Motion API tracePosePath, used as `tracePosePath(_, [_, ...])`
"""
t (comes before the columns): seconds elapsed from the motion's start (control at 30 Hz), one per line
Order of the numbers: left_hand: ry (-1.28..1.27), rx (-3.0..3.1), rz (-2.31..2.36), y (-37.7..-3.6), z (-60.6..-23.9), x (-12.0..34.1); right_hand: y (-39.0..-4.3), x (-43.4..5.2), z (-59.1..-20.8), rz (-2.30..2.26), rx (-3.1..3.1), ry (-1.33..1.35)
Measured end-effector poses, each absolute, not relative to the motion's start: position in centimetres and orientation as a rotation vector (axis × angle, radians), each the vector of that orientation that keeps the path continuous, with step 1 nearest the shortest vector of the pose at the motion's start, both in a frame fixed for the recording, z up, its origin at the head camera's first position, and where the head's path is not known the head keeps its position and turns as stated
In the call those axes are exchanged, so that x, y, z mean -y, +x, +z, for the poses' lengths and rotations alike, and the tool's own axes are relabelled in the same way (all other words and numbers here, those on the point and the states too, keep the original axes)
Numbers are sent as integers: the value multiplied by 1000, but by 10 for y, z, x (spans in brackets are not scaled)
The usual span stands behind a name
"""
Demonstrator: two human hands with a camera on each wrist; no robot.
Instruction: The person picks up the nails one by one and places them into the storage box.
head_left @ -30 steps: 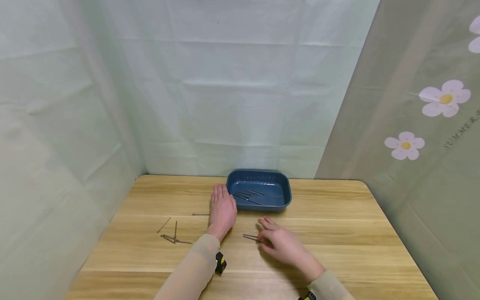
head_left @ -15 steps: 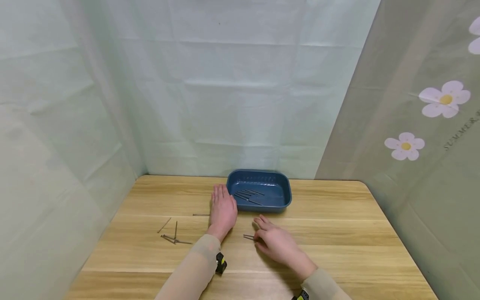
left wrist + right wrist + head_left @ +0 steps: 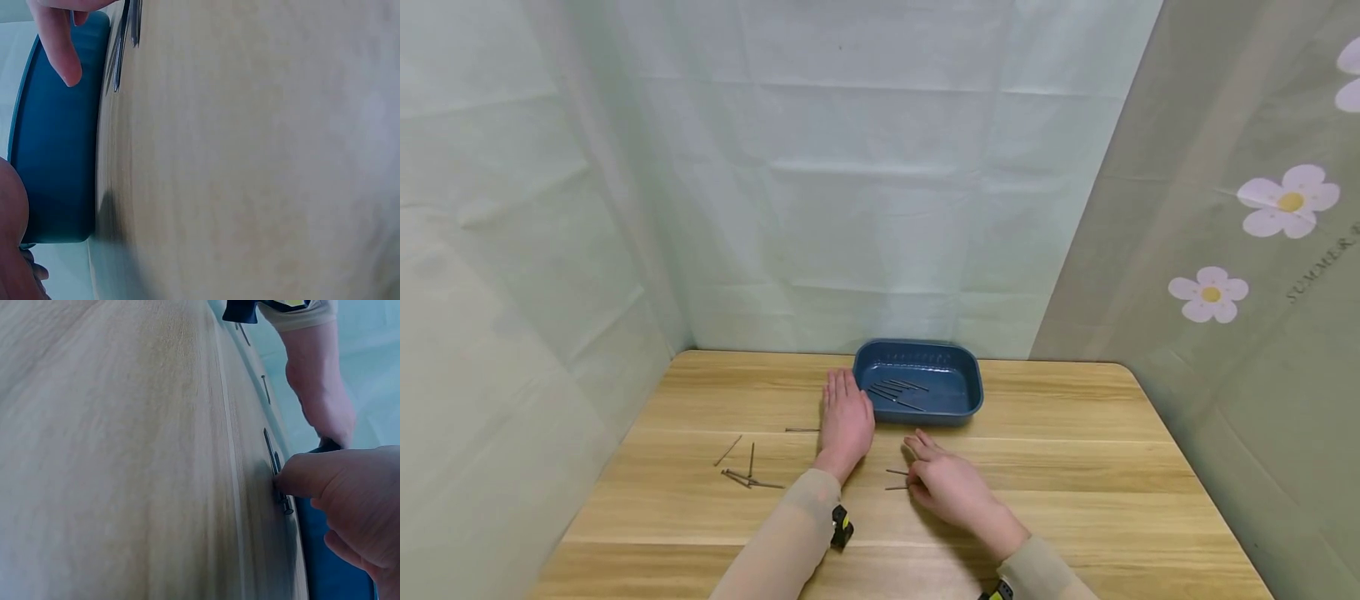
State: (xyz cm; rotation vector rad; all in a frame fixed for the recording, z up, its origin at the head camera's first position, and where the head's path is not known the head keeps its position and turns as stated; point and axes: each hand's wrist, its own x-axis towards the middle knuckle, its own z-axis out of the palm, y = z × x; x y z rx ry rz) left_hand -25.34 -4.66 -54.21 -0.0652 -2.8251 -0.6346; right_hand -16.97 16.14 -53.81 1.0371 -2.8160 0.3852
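Pale green sheets (image 3: 880, 192) and a flowered curtain (image 3: 1247, 250) enclose everything.

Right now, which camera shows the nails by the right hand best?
The right wrist view: the nails fill it up close, under the right hand fingertips. The head view shows them small. The left wrist view shows only thin ends at the top.

table (image 3: 1075, 467): bounded by a curtain (image 3: 880, 183) behind and at both sides. tray (image 3: 973, 385): set at the far middle of the table; several nails (image 3: 895, 390) are laid inside it. left hand (image 3: 844, 421): laid flat on the table, just left of the tray and against its wall. right hand (image 3: 951, 487): placed nearer the front edge, before the tray; two nails (image 3: 897, 479) are found at its fingertips, to its left. scattered nails (image 3: 745, 471): lying on the table well left of both hands; a single nail (image 3: 801, 429) is found just left of the left hand.
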Motion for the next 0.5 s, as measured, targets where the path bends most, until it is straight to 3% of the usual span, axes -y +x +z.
tracePosePath(0.5, [-66,2836,-658,-254,-540,47,-172,-157,-540,291,2799,1061])
